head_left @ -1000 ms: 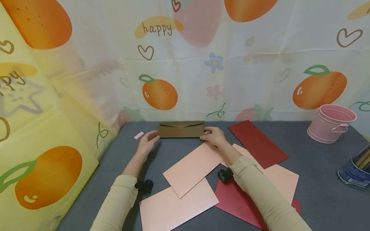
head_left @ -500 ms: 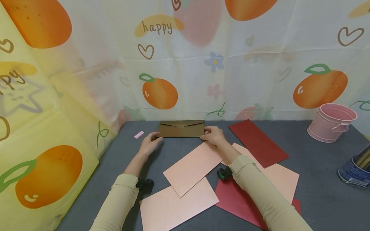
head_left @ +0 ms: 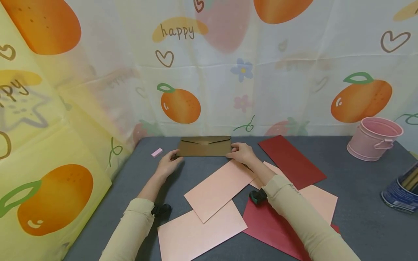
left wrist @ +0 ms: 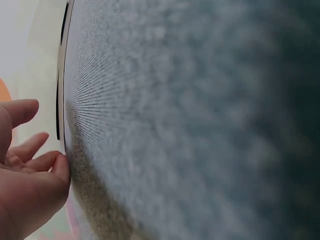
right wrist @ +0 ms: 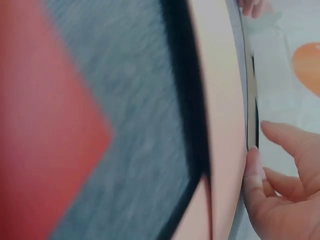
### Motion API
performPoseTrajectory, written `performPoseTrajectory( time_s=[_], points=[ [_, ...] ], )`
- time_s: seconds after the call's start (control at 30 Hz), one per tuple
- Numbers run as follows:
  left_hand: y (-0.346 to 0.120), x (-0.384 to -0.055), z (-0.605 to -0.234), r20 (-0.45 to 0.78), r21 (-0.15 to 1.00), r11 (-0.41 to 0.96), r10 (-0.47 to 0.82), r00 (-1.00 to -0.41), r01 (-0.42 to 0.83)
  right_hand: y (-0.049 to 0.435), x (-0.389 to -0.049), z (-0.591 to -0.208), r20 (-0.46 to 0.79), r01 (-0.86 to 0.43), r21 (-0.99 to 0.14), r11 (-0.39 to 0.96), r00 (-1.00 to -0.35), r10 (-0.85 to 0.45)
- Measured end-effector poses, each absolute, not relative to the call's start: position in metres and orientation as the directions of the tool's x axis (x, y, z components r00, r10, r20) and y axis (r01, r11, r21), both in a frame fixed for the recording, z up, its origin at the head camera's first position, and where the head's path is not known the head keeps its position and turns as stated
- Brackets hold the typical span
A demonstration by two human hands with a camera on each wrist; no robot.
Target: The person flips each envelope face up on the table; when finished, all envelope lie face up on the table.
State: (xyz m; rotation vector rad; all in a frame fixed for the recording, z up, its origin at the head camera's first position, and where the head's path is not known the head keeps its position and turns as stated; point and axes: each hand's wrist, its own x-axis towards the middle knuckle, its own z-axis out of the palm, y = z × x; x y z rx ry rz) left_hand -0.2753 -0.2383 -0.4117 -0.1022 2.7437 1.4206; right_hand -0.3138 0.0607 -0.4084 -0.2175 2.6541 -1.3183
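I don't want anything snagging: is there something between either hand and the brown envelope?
Nothing visible is: the left hand and right hand are at opposite ends of the brown envelope. The closest pale pink envelope lies on its near side, not between.

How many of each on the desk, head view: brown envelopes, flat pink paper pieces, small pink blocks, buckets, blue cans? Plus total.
Brown envelope: 1
Flat pink paper pieces, one partly hidden: 3
Small pink block: 1
Pink bucket: 1
Blue can: 1
Total: 7
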Motion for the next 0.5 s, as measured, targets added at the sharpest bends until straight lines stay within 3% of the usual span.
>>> performPoseTrajectory(
  time_s=[0.23, 0.5],
  points=[
    [-0.233, -0.26, -0.406, -0.058, 0.737, 0.675, 0.0, -0.998, -0.043, 0.074, -0.31, -0.407, -0.052, -0.117, -0.802, 0.586, -0.963, -0.263],
    [-0.219, -0.232, -0.402, -0.062, 0.717, 0.696, 0.086, -0.994, 0.016, 0.085, -0.305, -0.402, -0.012, -0.196, -0.784, 0.589, -0.944, -0.331]
  ],
)
